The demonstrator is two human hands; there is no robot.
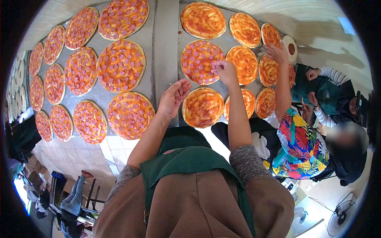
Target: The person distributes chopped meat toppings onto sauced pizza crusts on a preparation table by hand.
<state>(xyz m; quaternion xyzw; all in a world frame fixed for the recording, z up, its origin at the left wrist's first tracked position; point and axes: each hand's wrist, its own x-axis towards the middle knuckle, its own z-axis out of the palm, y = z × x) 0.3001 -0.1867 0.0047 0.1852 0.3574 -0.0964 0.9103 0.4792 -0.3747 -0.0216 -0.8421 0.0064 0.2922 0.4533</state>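
Pink ham cubes dot the twelve pizzas (121,75) to your left, set in three rows of four on the grey bench (166,35). Pale rounds (18,77) stand at the far left edge, and lower down you can see a person's legs in jeans (73,194). Next comes your left hand (174,99), palm turned up and fingers partly curled, over the near part of the bench; you cannot tell whether it holds any pieces. Just right of it lies the half-worked pizza (194,59), the middle one of its column, with cubes spread over much of its sauce. Your right hand (227,74) is over this pizza's right side, fingertips drawn together at the cubes; whether one is pinched between them you cannot tell. Sauce-coated pizzas (203,108) lie above and below it and in the columns to its right. Farther right, a co-worker's hand (279,53) reaches over the sauced ones, near a pale round with a red centre (290,48). That person wears a bright floral shirt (301,146); beyond, another person shows striped sleeves (334,75). A fan (342,216) stands at lower right.
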